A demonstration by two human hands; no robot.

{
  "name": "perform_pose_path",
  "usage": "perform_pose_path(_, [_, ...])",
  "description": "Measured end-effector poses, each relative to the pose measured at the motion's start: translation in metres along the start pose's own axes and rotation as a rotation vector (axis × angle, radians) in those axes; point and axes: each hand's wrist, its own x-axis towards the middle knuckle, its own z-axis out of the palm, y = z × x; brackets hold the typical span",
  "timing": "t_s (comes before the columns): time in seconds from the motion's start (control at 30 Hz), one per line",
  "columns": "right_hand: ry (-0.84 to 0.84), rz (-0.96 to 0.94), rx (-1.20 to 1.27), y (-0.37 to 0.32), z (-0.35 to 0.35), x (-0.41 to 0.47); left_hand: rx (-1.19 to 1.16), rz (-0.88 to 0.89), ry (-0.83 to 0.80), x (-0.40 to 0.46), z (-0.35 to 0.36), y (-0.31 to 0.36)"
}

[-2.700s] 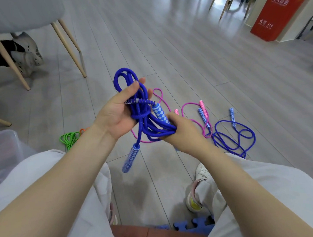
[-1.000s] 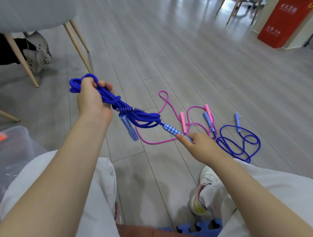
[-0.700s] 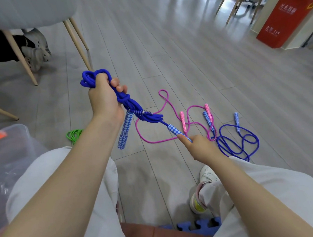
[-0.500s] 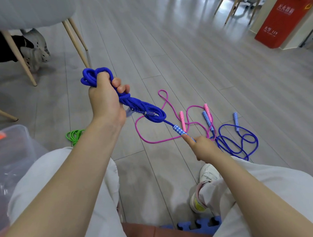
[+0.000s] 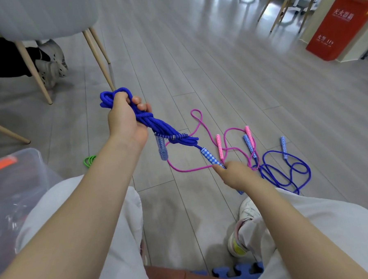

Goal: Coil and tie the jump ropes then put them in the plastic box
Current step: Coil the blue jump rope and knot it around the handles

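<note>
My left hand (image 5: 125,119) grips a coiled blue jump rope (image 5: 156,123) at a knot, with loops sticking out above the fist. One checkered blue handle (image 5: 161,148) hangs below that hand. My right hand (image 5: 234,175) grips the other checkered handle (image 5: 210,158), and the rope runs taut between the two hands. On the floor beyond lie a loose pink jump rope (image 5: 201,125) and another loose blue jump rope (image 5: 287,172). The clear plastic box (image 5: 21,175) stands at my left, beside my knee.
A green rope (image 5: 90,160) lies on the floor by the box. A chair (image 5: 97,52) with wooden legs stands at the upper left, with another person's shoes (image 5: 51,63) under it. A red cabinet (image 5: 341,24) is far right. My shoe (image 5: 245,228) and a blue foam mat (image 5: 234,272) are below.
The coil was held between both hands. My right hand has since pulled one handle down and to the right, drawing the wrap into a tight knot at my left fist.
</note>
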Motion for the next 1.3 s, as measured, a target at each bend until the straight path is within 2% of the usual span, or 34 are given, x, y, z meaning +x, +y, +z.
perform_pose_path(0.1, [0.118,-0.108,0.102,-0.018,-0.004,-0.007,0.013,-0.079,-0.023,0.002,0.000,-0.005])
perform_pose_path(0.2, [0.256,-0.361,0.374,-0.043,-0.009,-0.024,0.060,-0.153,-0.060,0.000,0.001,-0.015])
perform_pose_path(0.3, [0.165,-0.605,0.471,-0.066,-0.010,-0.041,0.155,-0.178,-0.109,-0.006,0.003,-0.025])
perform_pose_path(0.4, [0.077,-0.708,0.532,-0.080,-0.005,-0.052,0.191,-0.234,-0.167,-0.009,0.003,-0.028])
perform_pose_path(0.57, [0.127,-0.558,0.734,-0.089,-0.002,-0.044,0.283,-0.229,-0.276,-0.015,0.003,-0.027])
perform_pose_path(0.73, [0.122,-0.474,0.834,-0.090,-0.010,-0.043,0.504,-0.155,-0.417,-0.015,0.000,-0.032])
perform_pose_path(0.8, [0.139,-0.448,0.871,-0.088,-0.017,-0.042,0.662,-0.096,-0.426,-0.015,-0.004,-0.039])
perform_pose_path(0.87, [0.177,-0.444,0.959,-0.086,-0.025,-0.041,0.917,-0.054,-0.465,-0.016,-0.011,-0.049])
perform_pose_path(0.93, [0.219,-0.446,1.055,-0.082,-0.032,-0.041,1.078,-0.080,-0.538,-0.016,-0.018,-0.055])
perform_pose_path(1.07, [0.271,-0.403,1.204,-0.076,-0.037,-0.032,1.200,-0.155,-0.768,-0.021,-0.026,-0.066])
perform_pose_path(1.17, [0.287,-0.316,1.274,-0.078,-0.034,-0.020,1.241,-0.134,-0.825,-0.017,-0.031,-0.074])
perform_pose_path(1.3, [0.271,-0.258,1.395,-0.089,-0.033,0.002,1.270,-0.341,-0.853,0.007,-0.022,-0.069])
